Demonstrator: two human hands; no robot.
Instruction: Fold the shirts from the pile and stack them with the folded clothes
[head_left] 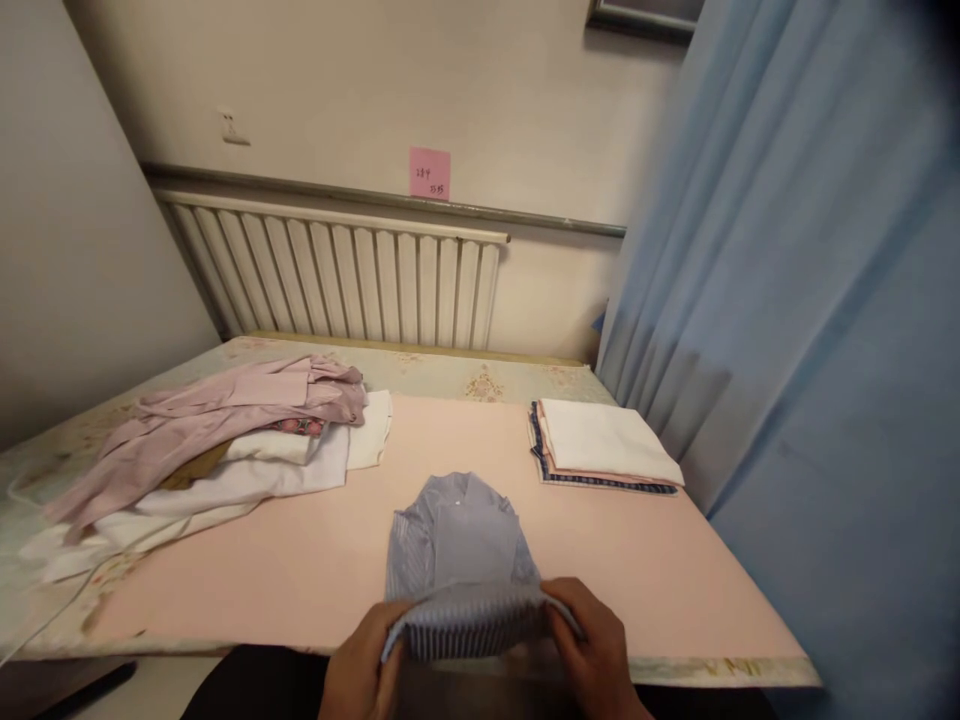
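A light blue striped shirt (459, 548) lies folded on the pink mat (315, 560) near the front edge, collar pointing away from me. My left hand (361, 660) grips its near left edge and my right hand (596, 655) grips its near right edge. Between them the near hem is lifted and rolled over.
A heap of unfolded clothes, mauve shirt (217, 410) on white garments (247, 480), lies at the left. A stack of folded clothes (604, 445) with a white one on top sits at the right. A radiator (337, 270) lines the far wall; a blue curtain (810, 330) hangs at the right.
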